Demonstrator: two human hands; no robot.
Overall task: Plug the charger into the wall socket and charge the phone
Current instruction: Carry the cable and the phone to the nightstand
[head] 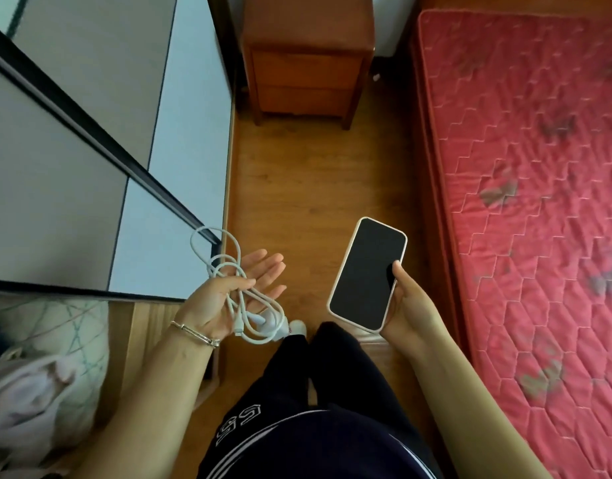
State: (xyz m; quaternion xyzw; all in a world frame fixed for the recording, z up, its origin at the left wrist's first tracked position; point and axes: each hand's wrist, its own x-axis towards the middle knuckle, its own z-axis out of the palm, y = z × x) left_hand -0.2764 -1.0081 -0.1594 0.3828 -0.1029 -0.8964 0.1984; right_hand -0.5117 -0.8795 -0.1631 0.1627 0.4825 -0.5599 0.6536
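Fingers point(264, 267) straight beneath coiled white cable point(257, 319); right hand point(406, 305) grips phone point(366, 274).

Two hands are showing: the left hand point(211, 304) left of the phone point(366, 274), the right hand point(406, 302) touching it. One phone, one cable point(259, 319), one bracelet point(194, 333), one nightstand point(304, 63) above the phone and one mattress point(539, 202) right of it are also showing.
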